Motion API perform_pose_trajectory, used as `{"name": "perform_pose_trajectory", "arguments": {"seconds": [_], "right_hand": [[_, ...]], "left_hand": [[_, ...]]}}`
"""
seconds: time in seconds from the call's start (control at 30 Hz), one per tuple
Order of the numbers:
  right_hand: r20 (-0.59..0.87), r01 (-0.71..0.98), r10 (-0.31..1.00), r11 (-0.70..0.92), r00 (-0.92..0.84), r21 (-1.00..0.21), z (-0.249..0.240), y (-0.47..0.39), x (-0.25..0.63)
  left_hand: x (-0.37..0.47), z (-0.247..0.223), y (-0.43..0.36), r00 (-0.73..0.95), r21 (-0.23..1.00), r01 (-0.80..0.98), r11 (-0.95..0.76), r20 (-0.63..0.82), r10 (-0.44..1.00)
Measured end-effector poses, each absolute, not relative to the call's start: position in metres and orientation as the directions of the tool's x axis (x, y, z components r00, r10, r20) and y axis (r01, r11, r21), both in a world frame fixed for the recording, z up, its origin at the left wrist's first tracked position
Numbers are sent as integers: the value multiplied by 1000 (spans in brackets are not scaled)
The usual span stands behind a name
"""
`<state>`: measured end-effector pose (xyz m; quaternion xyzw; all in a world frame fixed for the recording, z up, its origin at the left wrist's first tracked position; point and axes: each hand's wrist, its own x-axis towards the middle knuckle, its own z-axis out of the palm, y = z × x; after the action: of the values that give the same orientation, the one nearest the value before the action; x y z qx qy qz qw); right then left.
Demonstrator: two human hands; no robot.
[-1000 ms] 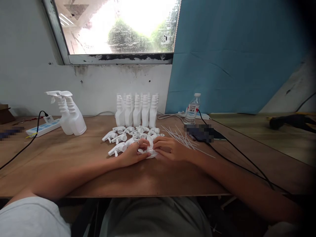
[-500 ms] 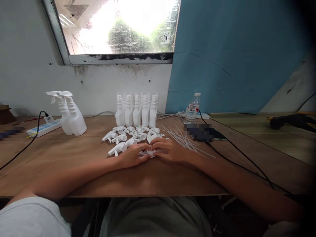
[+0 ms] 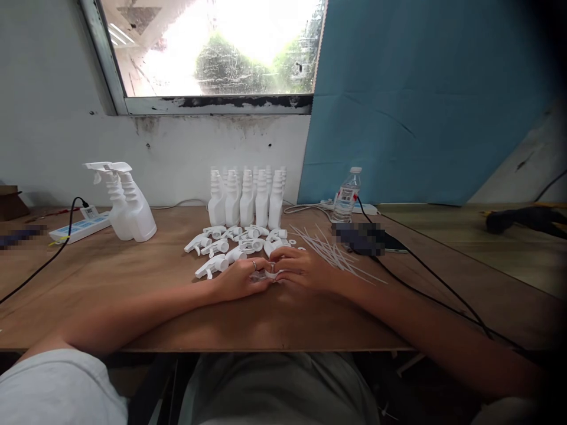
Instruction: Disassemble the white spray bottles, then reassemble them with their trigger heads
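Observation:
My left hand [image 3: 243, 278] and my right hand [image 3: 297, 268] meet over the table, fingers curled in pinches around a small white plastic part [image 3: 271, 274]. It looks like a spray trigger head, though my fingers cover most of it. A ring sits on one finger of the left hand. Just beyond the hands lie several white spray trigger heads [image 3: 212, 266], loose on their sides. Small white washers [image 3: 292, 242] rest by the right hand's fingers. To the right of that hand, thin white dip tubes [image 3: 330, 251] are spread in a loose bunch.
White bottles without heads [image 3: 247, 203] stand in rows by the wall. Two bottles with spray heads [image 3: 133, 206] stand at left beside a power strip [image 3: 82, 229]. A water bottle [image 3: 345, 198], a phone [image 3: 394, 242] and black cables [image 3: 425, 268] occupy the right side.
The view has shifted very slightly. Both hands stay together around the white part, with only a small change in finger position.

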<state>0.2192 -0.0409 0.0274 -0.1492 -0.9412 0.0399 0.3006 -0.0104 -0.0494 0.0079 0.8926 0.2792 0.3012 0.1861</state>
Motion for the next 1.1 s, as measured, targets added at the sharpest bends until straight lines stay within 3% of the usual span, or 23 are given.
{"name": "perform_pose_trajectory", "arguments": {"seconds": [0.2, 0.3, 0.43, 0.63, 0.8, 0.97, 1.03, 1.1], "right_hand": [[559, 301, 270, 953, -784, -37, 25, -39, 219], [556, 421, 341, 907, -758, 17, 27, -48, 216], [523, 496, 450, 866, -724, -58, 30, -62, 209], [450, 477, 488, 867, -748, -147, 28, -62, 208], [391, 399, 468, 882, -792, -249, 27, -58, 211], [446, 300, 419, 901, -791, -315, 42, -53, 215], [498, 347, 499, 862, -709, -370, 50, -43, 224], [517, 519, 661, 749, -544, -413, 57, -28, 240]], "left_hand": [[-10, 7, -48, 612, 560, 435, -705, 391, 687], [-9, 5, -46, 571, 645, 425, -635, 354, 741], [-10, 3, -45, 586, 684, 361, -634, 363, 725], [-12, 3, -45, 606, 686, 350, -638, 353, 713], [-13, 6, -47, 591, 678, 381, -628, 344, 730], [-12, 4, -47, 616, 643, 369, -671, 371, 695], [-12, 2, -46, 612, 623, 408, -667, 356, 706], [-11, 2, -46, 612, 613, 436, -659, 335, 717]]}}
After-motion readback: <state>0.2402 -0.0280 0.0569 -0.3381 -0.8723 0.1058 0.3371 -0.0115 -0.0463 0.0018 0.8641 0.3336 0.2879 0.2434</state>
